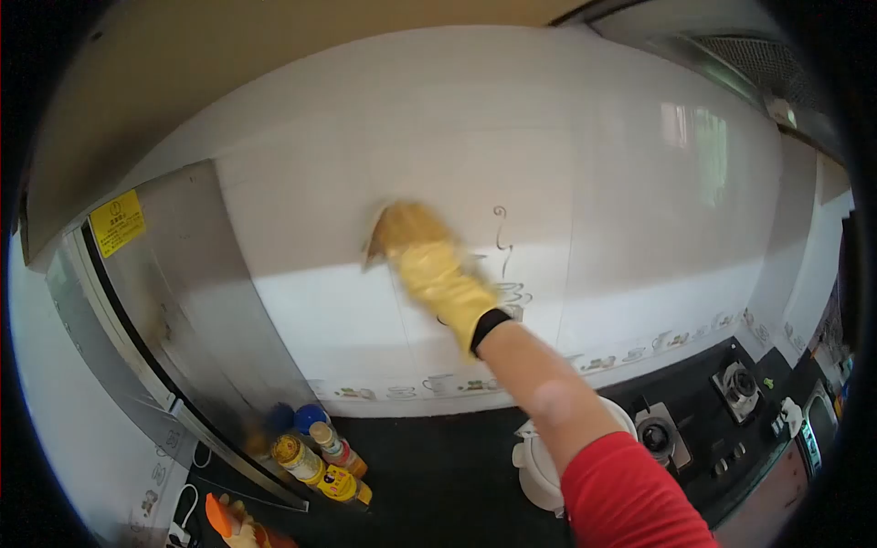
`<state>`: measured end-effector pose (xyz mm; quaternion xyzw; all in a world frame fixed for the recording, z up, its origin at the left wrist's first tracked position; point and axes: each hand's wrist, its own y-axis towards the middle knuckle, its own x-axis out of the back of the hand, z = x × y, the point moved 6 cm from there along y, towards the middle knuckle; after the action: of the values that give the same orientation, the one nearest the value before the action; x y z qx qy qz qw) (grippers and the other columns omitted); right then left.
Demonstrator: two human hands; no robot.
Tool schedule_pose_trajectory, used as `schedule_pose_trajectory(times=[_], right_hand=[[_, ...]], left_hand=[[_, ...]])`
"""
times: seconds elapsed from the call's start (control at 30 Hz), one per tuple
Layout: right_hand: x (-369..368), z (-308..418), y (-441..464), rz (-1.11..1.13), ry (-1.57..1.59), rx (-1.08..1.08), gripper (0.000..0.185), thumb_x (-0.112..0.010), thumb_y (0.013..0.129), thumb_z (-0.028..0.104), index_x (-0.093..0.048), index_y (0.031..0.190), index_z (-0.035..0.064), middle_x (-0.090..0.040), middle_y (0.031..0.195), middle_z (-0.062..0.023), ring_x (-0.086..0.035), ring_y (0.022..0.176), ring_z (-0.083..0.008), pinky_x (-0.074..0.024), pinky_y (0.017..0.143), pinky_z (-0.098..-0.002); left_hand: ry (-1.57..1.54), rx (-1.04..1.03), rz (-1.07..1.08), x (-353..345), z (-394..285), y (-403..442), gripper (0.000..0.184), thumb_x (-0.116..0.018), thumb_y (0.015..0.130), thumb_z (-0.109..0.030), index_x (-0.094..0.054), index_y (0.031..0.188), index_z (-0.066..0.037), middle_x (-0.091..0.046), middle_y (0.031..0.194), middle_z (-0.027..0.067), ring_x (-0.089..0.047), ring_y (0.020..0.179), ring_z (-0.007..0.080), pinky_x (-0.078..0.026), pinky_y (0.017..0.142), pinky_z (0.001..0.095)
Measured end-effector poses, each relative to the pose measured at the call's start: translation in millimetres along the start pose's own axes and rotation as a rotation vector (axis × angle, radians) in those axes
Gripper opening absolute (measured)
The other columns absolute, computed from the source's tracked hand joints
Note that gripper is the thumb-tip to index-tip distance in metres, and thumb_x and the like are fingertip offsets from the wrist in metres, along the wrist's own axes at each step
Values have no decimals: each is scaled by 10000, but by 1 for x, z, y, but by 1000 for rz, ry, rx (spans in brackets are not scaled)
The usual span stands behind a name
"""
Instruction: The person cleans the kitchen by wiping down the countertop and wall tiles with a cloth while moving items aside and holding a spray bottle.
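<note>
My right hand (429, 260), in a yellow rubber glove with a black cuff, is pressed to the white tiled wall (493, 100). Under its fingers is a brownish cloth (375, 239), mostly covered by the glove and blurred by motion. At the bottom left edge, the yellow-gloved fingers of my left hand (239, 522) are curled round what looks like a spray bottle with an orange head (217, 513); most of that hand is cut off.
A steel cabinet or fridge side (196, 274) with a yellow label stands left. Several bottles (320, 466) are on the black countertop (429, 475). A white cooker (539, 475) sits under my arm, with a gas stove (662, 434) to the right and a range hood (767, 68) above.
</note>
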<state>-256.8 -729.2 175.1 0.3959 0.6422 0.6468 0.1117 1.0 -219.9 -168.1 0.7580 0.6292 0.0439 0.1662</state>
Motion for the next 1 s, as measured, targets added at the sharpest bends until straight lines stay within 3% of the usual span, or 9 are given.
schedule_pose_trajectory(times=[0.17,0.37,0.43,0.47,0.5,0.53,0.7,0.83,1.0], right_hand=[[-7,27,-110,306,183,792,516,-593,772,153,-520,1274,60,-498,1338,-113,-396,1310,-256,-301,1122,-371],[72,-135,-102,321,-11,436,319,-580,783,154,-608,1101,151,-585,1157,-55,-533,1111,-268,-433,977,-390],[95,-204,-71,-132,-205,377,324,-579,786,154,-603,1108,124,-578,1159,-108,-519,1119,-306,-424,976,-405],[114,-222,-25,216,-302,-138,353,-597,771,121,-597,1124,114,-556,1206,-136,-484,1166,-333,-383,1017,-440],[127,-247,-20,-255,-438,233,367,-613,748,89,-592,1114,95,-536,1238,-148,-463,1185,-357,-368,1024,-464],[143,-252,9,-75,-406,-19,640,-712,649,46,-519,1260,51,-461,1371,-147,-441,1192,-407,-335,1066,-438],[127,-222,-5,-364,-349,144,433,-557,776,9,-533,1208,18,-508,1315,-152,-439,1176,-413,-344,1046,-457],[88,-162,-106,423,-277,318,347,-557,784,110,-593,1129,118,-533,1275,-79,-475,1198,-299,-366,1046,-415],[7,-210,-303,477,-101,717,415,-531,828,163,-561,1241,188,-481,1377,5,-402,1315,-208,-273,1149,-380]], left_hand=[[166,-174,-7,15,-4,8,786,-629,736,-161,-314,1455,-137,-489,1300,97,-570,940,165,-470,773,288],[155,-312,22,33,31,32,730,-587,776,-35,-300,1442,-112,-493,1293,78,-562,905,130,-460,698,241],[183,-159,131,43,51,43,735,-563,751,-22,-318,1440,-97,-498,1289,80,-557,931,140,-459,765,254],[210,-140,167,27,28,29,742,-550,734,-13,-328,1438,-86,-504,1282,80,-554,947,144,-456,805,263],[126,-253,68,3,3,13,752,-548,728,-9,-325,1442,-84,-518,1253,73,-553,959,144,-454,821,271],[116,-199,70,-7,-2,9,749,-549,722,1,-335,1436,-83,-528,1231,72,-552,970,148,-453,824,272],[152,-106,211,-40,-11,0,697,-550,711,37,-413,1383,-88,-557,1123,47,-544,982,133,-443,795,254],[78,-91,184,-26,12,6,727,-586,724,-23,-371,1415,-96,-539,1204,65,-541,1006,145,-431,825,263],[259,-373,139,7,-14,14,812,-585,749,-101,-243,1486,-116,-434,1377,145,-553,1005,210,-474,794,325]])
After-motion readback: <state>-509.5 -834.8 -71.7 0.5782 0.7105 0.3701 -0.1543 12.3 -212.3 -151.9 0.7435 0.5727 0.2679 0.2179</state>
